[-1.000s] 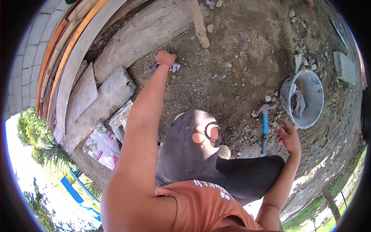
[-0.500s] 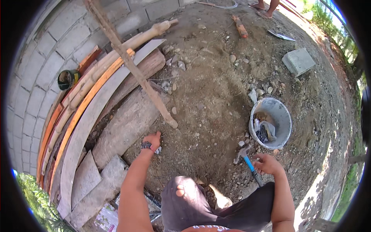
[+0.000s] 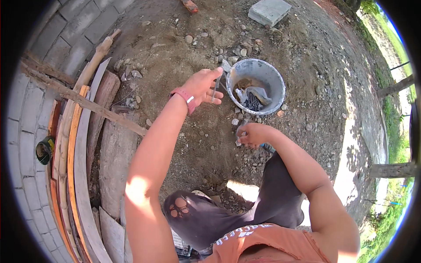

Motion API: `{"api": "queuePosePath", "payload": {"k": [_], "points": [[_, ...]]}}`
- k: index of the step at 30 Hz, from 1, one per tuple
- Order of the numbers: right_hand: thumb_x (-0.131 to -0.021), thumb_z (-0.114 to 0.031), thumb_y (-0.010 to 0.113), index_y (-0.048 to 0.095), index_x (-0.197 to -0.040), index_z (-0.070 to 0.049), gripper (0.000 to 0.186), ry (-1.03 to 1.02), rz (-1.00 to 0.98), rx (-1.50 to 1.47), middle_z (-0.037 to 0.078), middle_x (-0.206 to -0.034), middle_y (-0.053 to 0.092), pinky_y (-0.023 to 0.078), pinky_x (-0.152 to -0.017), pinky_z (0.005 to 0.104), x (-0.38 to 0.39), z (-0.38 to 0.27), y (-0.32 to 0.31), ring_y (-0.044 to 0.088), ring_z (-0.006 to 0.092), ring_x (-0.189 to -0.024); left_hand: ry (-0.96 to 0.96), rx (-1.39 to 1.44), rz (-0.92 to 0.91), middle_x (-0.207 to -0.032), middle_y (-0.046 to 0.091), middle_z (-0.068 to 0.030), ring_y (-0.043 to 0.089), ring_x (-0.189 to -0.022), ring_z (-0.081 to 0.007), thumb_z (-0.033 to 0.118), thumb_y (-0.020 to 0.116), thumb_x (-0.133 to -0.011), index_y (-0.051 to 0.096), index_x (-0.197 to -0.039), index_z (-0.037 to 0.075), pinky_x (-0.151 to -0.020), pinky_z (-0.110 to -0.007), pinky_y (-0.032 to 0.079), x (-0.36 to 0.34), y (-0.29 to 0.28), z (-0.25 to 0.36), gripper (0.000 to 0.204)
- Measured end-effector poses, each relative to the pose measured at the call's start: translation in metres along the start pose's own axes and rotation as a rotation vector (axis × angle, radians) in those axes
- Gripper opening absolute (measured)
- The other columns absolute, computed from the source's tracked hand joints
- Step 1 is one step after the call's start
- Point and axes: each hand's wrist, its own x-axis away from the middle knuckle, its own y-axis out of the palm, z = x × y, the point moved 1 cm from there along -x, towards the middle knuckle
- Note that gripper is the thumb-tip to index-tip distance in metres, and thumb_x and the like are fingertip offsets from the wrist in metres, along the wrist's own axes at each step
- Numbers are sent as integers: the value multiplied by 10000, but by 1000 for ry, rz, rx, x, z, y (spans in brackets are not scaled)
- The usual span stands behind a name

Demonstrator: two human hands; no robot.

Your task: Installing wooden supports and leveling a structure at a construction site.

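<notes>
My left hand (image 3: 203, 87), with a pink band at the wrist, is raised just left of a grey plastic bucket (image 3: 276, 85), holding thin metal rods, like long nails (image 3: 214, 93), between thumb and fingers. The bucket holds a pale bag of dark nails (image 3: 253, 100) and some dirt. Below the bucket, my right hand (image 3: 252, 134) is curled over the head of a hammer (image 3: 267, 147), whose blue handle shows partly beneath it; the rest is hidden by my hand and leg.
Boards and poles (image 3: 80, 144) lie along the block wall (image 3: 30, 118) at left, with a slanting stick (image 3: 109, 113) and a dark green can (image 3: 44, 149). A concrete block (image 3: 267, 11) lies at top. Wooden posts (image 3: 391, 171) stand at right. Stones dot the dirt.
My left hand has lifted from the ground near the boards and moved right toward the bucket with the nails. My right hand has closed over the hammer head. My view has turned rightward.
</notes>
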Motion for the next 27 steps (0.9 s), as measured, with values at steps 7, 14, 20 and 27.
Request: {"api": "queuePosePath", "payload": {"k": [7,14,20,27], "points": [[-814,-141,530,527,-1045,-24,259,9,152,-54,47,-645,562,418,-441,239,40,-4,-2,504,90,-499,246,-592,218,-862,589,-79,580,-699,-132,401,563,-794,448,-1145,-2,-597,-262,485,72,-81,-68,547],[-841,-156,507,485,-1092,-3,295,59,100,10,30,-623,524,397,-399,204,42,13,-3,485,75,-459,-437,-1028,249,-692,606,-105,609,-656,-183,271,586,-738,613,-762,39,-553,-313,489,227,-172,-317,234],[-829,-158,525,509,-1043,-17,256,100,30,68,32,-615,527,381,-391,208,12,12,7,480,77,-456,-458,-814,833,-799,598,-121,570,-794,-310,206,613,-685,600,-755,76,-697,-397,457,281,-94,-468,149],[-828,-166,529,508,-1040,-28,254,102,45,82,34,-625,533,380,-391,212,9,15,5,481,80,-456,-336,-737,1208,-800,590,-130,567,-775,-308,215,647,-677,600,-823,69,-685,-381,454,252,-82,-464,211]]}}
